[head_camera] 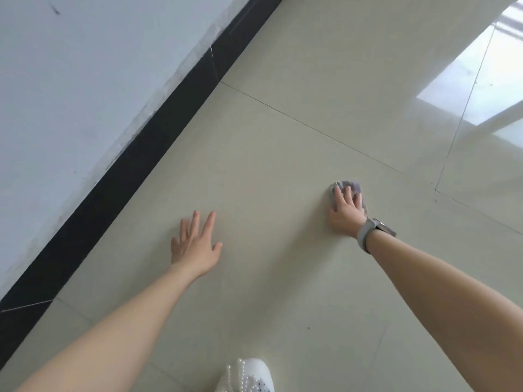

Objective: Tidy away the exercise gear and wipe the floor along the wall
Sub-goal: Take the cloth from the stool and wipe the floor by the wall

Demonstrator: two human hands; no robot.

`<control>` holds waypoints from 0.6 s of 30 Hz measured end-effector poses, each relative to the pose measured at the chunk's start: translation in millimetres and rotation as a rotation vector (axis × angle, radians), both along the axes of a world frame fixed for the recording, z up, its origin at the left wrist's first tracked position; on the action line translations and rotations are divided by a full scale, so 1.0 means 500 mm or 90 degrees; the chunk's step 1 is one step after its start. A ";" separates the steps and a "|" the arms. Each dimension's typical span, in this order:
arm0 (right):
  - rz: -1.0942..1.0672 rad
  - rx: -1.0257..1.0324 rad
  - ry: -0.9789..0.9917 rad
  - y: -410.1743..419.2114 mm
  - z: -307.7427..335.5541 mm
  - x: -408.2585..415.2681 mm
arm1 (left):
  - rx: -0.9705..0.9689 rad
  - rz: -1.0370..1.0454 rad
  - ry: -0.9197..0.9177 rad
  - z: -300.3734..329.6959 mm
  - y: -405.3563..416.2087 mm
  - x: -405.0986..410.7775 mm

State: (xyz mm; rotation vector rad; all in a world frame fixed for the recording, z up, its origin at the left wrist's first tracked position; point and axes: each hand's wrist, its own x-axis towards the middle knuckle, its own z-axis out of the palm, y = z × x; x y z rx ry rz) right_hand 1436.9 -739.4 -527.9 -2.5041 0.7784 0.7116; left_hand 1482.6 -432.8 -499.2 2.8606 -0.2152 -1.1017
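At right of centre, the right hand (346, 213) is laid flat, fingers straight, pressing a small greyish cloth (347, 190) onto the floor (277, 165). A grey watch (370, 232) is worn at that wrist. The left hand (195, 244), at centre, is held with fingers spread and nothing in it; contact with the tile cannot be told. Glossy beige tiles with thin joints are seen. A black skirting (127, 171) is run diagonally under the white wall (70, 80) at upper left. A white beaded shoe (249, 374) is seen at bottom centre.

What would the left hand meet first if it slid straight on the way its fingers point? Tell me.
Probably the black skirting at the wall's foot: the left hand points up the bare floor, nothing between, though depth is unclear.
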 end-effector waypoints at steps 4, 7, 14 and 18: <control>0.331 0.063 -0.092 0.202 0.002 -0.037 | 0.014 0.021 -0.040 -0.041 0.030 0.037; 0.701 0.108 -0.125 0.308 -0.013 -0.105 | -0.013 0.012 -0.041 -0.055 0.046 0.041; 0.401 -0.006 -0.131 0.116 -0.015 0.109 | -0.055 0.073 -0.177 -0.081 0.065 0.025; 0.108 -0.005 -0.080 0.122 -0.007 0.247 | -0.127 0.083 -0.251 -0.103 0.080 0.031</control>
